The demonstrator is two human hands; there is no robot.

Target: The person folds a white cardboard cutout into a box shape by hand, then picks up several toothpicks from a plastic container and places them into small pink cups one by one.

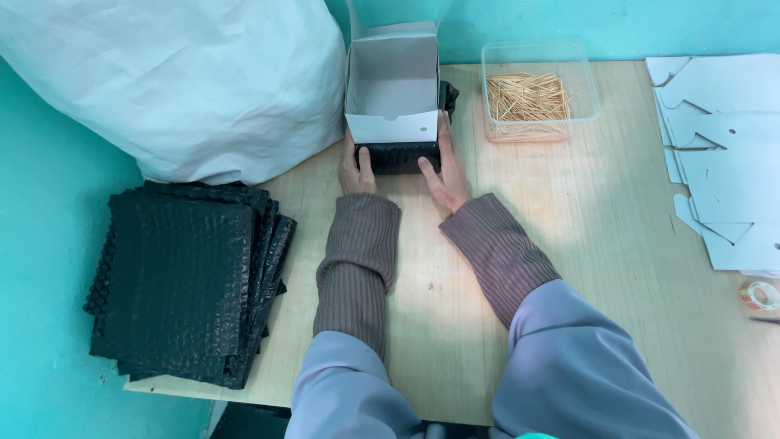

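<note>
Both arms stretched forward
Left hand (356, 172) and right hand (445, 169) face each other, palms inward, fingers extended, ribbed sleeves covering the wrists.

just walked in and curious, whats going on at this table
A person is working with both bare hands at a wooden table. The left hand and right hand press on either side of a black bubble-wrap bundle that sits at the mouth of an open white box. A stack of black bubble-wrap sheets lies to the left, a clear tub of wooden sticks to the right, with flat white box blanks and a tape roll at the far right. A big white sack sits behind.
</note>
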